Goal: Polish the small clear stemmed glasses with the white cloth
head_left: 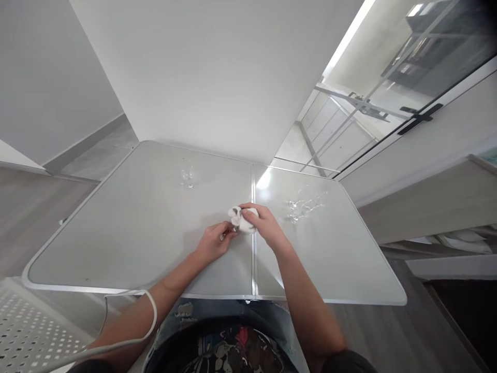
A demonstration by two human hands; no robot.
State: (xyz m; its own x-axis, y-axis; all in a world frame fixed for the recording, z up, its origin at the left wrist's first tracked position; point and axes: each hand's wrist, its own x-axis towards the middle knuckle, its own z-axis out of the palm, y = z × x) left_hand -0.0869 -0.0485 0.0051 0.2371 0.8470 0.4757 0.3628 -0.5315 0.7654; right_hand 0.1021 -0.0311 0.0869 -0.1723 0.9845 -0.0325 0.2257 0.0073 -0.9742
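Above the middle of the table, my right hand (261,221) is closed on a bunched white cloth (245,221) with dark marks. My left hand (214,242), just left of the cloth and a little lower, has its fingers pinched on a small clear glass piece (222,237). It looks like the base of a stemmed glass, with the rest hidden by fingers and cloth. To the right, several clear stemmed glasses (294,219) are grouped on the table. One clear glass (188,180) is at the back left, its outline faint.
The grey folding table (116,228) has a metal rim and a centre seam (253,264). A white wall (202,77) meets its back edge. A window (349,114) is at the right. Near my left arm are a white cable (153,305) and a perforated white chair (31,326).
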